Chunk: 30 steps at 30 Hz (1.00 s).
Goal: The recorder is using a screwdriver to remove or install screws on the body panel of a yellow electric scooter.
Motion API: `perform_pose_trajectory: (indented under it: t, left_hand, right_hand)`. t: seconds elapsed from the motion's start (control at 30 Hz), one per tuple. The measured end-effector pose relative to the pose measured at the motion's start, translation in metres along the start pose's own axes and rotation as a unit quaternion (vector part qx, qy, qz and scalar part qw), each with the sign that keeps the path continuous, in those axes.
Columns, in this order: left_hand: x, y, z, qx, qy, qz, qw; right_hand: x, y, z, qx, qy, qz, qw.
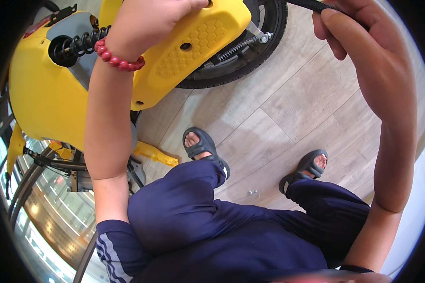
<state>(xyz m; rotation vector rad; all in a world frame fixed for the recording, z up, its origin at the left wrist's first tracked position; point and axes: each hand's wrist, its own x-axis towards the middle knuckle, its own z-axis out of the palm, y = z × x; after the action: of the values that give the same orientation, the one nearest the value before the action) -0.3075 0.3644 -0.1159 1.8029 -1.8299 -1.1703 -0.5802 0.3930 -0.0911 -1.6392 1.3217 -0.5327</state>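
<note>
Gripping a black braided cord (311, 4) by a yellow panel (172, 70)

Reaching both bare arms up to the top edge of view. With the right hand (363, 33), holding the cord pinched between thumb and bent fingers, near the upper right corner. Tracing the cord leftward from there, toward the upper part of a black tyre (279, 28), and losing it at the edge of view. With the left hand (151, 19), reaching across the upper part of the panel, with a fingertip close by a dark hole there. Cannot tell wide or narrow on that side (fingers mostly cut off by the edge), nor whether holding anything. Wearing a red bead bracelet (120, 57) on the left wrist.

Finding the panel left of centre, slanted, marked with raised honeycomb and round dark holes. Farther left, meeting larger yellow bodywork (42, 104), with a black coil spring (82, 45) sticking out of an opening. Noting a thinner silvery spring (236, 50) between panel and tyre.

Below, wearing dark blue trousers (174, 198) and a short sleeve (127, 247) with pale grey stripes. Keeping feet well apart, in a dark left sandal (204, 144) and a matching right sandal (307, 166). Seeing a long yellow piece (158, 154) near the left sandal, pointing roughly toward it. Spotting a few small shiny bits (254, 192) on the plank floor (293, 108), between the sandals and nearer the trousers; too small to identify.
</note>
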Motion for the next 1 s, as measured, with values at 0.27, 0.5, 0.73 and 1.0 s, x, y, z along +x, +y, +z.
perform_pose_trajectory:
  t: [0.27, 0.5, 0.73, 1.0]
  left_hand:
    - [-0.009, -0.018, -0.024, -0.289, 0.019, 0.017, 0.957]
    - [-0.021, -0.026, -0.032, -0.399, -0.029, 0.022, 0.916]
    - [-0.018, -0.039, -0.026, -0.397, 0.008, 0.005, 0.918]
    - [-0.017, -0.04, -0.024, -0.389, 0.025, 0.001, 0.921]
  right_hand:
    - [0.001, -0.001, -0.002, 0.004, -0.001, 0.0, 1.0]
    - [0.003, -0.007, 0.007, 0.003, -0.014, -0.002, 1.0]
    - [0.003, -0.02, 0.023, -0.013, -0.039, -0.021, 0.999]
    - [0.015, -0.044, 0.03, 0.002, -0.106, -0.043, 0.993]
